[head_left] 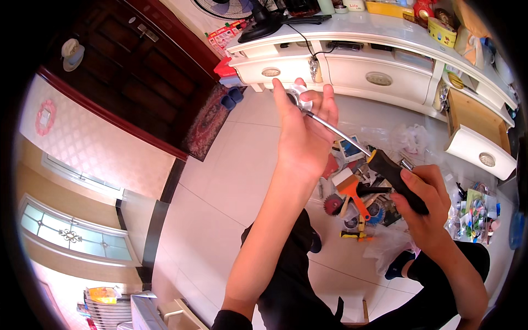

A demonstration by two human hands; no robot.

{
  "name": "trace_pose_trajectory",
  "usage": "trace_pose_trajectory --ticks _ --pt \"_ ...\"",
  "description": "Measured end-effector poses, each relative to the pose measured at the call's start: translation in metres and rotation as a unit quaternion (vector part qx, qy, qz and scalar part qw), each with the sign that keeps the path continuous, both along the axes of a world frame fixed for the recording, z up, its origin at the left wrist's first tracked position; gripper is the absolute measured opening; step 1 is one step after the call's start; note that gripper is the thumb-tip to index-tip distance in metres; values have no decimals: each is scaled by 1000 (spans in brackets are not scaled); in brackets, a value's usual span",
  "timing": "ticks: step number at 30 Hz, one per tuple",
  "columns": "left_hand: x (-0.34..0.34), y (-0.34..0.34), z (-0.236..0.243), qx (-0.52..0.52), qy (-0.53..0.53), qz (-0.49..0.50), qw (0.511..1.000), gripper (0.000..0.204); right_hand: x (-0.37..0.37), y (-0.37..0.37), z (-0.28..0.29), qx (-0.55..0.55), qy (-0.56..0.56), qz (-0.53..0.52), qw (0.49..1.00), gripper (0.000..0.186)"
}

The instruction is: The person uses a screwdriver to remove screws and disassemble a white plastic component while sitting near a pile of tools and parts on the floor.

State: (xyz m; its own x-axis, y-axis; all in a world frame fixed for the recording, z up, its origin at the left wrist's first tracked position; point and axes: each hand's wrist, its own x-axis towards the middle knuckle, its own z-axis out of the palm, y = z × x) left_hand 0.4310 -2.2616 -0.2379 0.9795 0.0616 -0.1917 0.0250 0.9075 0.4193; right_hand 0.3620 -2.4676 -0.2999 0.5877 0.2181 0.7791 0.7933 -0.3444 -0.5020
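Here, left hand (pixel 301 129) pinching white fitting (pixel 300 94), right hand (pixel 422 204) gripping black-handled screwdriver (pixel 379 161)

White cabinet (pixel 352 74) with open drawer (pixel 476 129), fan base (pixel 263 26) on top, dark wooden door (pixel 132 71), red rug (pixel 206 124), tiled floor (pixel 220 187) with tool pile (pixel 357 203), orange scraper (pixel 353 193), plastic bags (pixel 410 137).

Black-handled screwdriver (pixel 379 159) with long silver shaft, tilted, tip in small white fitting (pixel 300 94), both held aloft.
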Motion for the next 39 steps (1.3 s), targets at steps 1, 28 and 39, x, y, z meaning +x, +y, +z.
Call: trace_pose_trajectory --ticks 1,28,39 --pt "-1 -2 2 1 0 0 1000 33 2 -1 3 -34 -32 -7 999 40" --pt "6 -9 -14 188 -44 0 981 39 -8 3 48 229 437 38 869 13" --pt "6 -12 -22 256 -38 23 966 50 -4 -3 48 337 599 118 717 14"
